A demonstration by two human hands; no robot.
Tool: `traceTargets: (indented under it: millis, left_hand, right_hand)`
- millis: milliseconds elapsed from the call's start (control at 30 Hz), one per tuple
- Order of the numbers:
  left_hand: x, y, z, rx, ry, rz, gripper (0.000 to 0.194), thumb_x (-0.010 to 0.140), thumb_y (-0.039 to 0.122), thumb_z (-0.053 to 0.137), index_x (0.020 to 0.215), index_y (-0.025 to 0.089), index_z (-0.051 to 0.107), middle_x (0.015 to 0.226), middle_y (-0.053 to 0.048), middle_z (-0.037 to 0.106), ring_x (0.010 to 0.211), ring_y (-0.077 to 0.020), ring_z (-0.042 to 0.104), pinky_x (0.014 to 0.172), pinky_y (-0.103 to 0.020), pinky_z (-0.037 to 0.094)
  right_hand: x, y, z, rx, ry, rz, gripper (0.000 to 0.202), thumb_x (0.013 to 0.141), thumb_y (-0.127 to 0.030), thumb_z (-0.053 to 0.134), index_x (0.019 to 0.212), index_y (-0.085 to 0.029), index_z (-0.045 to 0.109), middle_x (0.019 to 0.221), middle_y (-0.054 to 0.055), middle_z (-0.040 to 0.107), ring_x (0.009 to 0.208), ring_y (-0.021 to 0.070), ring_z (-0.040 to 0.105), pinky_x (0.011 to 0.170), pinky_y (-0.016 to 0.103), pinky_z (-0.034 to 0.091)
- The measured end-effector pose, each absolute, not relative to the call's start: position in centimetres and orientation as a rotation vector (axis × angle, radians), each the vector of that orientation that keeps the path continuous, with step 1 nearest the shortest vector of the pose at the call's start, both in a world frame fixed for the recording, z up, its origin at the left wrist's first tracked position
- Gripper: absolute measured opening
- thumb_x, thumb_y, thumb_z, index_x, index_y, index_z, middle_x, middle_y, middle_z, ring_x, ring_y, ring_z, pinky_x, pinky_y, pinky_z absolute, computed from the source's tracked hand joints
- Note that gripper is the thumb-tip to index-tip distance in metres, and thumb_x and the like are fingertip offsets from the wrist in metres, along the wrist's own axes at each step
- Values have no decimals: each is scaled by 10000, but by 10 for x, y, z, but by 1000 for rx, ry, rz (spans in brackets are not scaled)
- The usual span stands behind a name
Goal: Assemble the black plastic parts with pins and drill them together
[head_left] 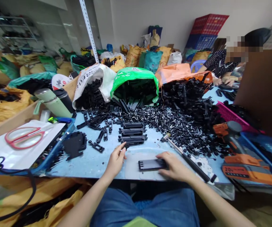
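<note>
Bench [92,168], head view. The right hand [172,165] closes thumb and fingers about the right end of a flat black plastic part [150,164], seemingly steadying it on the pale mat [131,168]. The left hand [116,158], loosely curled, meets a small black piece [126,145]; whether it grips cannot be told. A hammer [186,155] lies handle nearward, presumably for easy reach.

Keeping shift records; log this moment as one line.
left hand: near lined-up black parts | right hand: gripping flat black piece | hammer: on table
</note>
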State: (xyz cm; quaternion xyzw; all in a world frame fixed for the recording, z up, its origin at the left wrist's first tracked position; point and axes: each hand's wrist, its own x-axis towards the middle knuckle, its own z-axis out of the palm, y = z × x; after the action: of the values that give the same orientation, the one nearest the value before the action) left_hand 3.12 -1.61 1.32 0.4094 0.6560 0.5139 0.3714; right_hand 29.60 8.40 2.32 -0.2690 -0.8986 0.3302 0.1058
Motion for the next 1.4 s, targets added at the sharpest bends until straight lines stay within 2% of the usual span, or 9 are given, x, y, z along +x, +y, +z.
traceTargets:
  millis: [67, 133, 267, 400, 500, 833, 1000, 1167, 1400]
  left_hand:
    - [41, -16, 18, 1096, 1675, 1324, 470, 866, 419, 429, 1247, 151, 487, 779, -25, 549, 515, -83, 472, 484, -213, 411]
    - [53, -16, 22, 1144, 1653, 1334, 449, 872, 407, 423, 1242, 163, 496, 870, -41, 549, 526, -74, 482, 488, -210, 423]
    - [70, -16, 32, 1204, 1601, 1371, 412, 883, 376, 418, 1251, 206, 493, 1019, -56, 538, 495, -50, 476, 509, -221, 456]
    - [74, -15, 41, 1330, 1648, 1443, 362, 872, 309, 467, 1217, 222, 535, 1020, -56, 576, 813, -139, 582, 784, -284, 472]
    - [72, -13, 46, 1411, 1685, 1442, 336, 862, 278, 489, 1183, 220, 568, 995, -59, 595, 968, -177, 553, 897, -322, 419]
    - [64, -15, 46, 1530, 1680, 1380, 329, 871, 268, 472, 1180, 210, 571, 987, -69, 597, 938, -181, 559, 857, -317, 442]
    - [82, -17, 44, 1444, 1777, 1483, 316, 883, 263, 455, 1174, 229, 574, 953, -66, 573, 887, -173, 559, 802, -301, 460]
    - [101, -12, 42, 1350, 1841, 1788, 338, 902, 229, 413, 1217, 223, 534, 997, -85, 551, 918, -171, 546, 804, -302, 457]
    - [62, -4, 50, 1787, 1531, 1528, 321, 885, 226, 451, 1184, 213, 566, 935, -75, 577, 846, -159, 553, 753, -296, 473]
  right_hand:
    - [280, 75, 23, -692, -2776, 748, 530, 761, -460, 598, 1228, -234, 489, 1158, 107, 533, 1152, 276, 412, 1019, 512, 236]
    - [253, 69, 22, -700, -2689, 766, 446, 846, -433, 491, 1246, -237, 483, 1114, 110, 558, 1117, 259, 447, 1013, 513, 250]
    - [212, 65, 25, -856, -2018, 1505, 466, 918, -443, 319, 1332, -236, 371, 866, 68, 614, 749, 181, 594, 707, 354, 503]
    - [203, 65, 31, -804, -1564, 1860, 559, 876, -488, 409, 1359, -215, 343, 656, 9, 584, 542, 143, 562, 516, 281, 494]
    - [205, 67, 35, -805, -1576, 1791, 571, 858, -483, 453, 1348, -199, 379, 628, -5, 574, 521, 122, 545, 517, 266, 488]
    - [219, 80, 37, -688, -1935, 1629, 470, 885, -424, 430, 1325, -259, 422, 916, 33, 542, 574, 70, 531, 545, 244, 500]
    - [216, 74, 35, -660, -2040, 1450, 449, 898, -384, 425, 1335, -284, 404, 855, 14, 503, 562, 69, 504, 569, 243, 497]
    - [205, 58, 36, -699, -1829, 1349, 449, 917, -362, 382, 1361, -310, 346, 960, 37, 489, 579, 78, 498, 540, 239, 486]
    - [215, 61, 45, -653, -2126, 1060, 471, 913, -327, 403, 1376, -281, 331, 856, 39, 517, 651, 123, 501, 660, 284, 478]
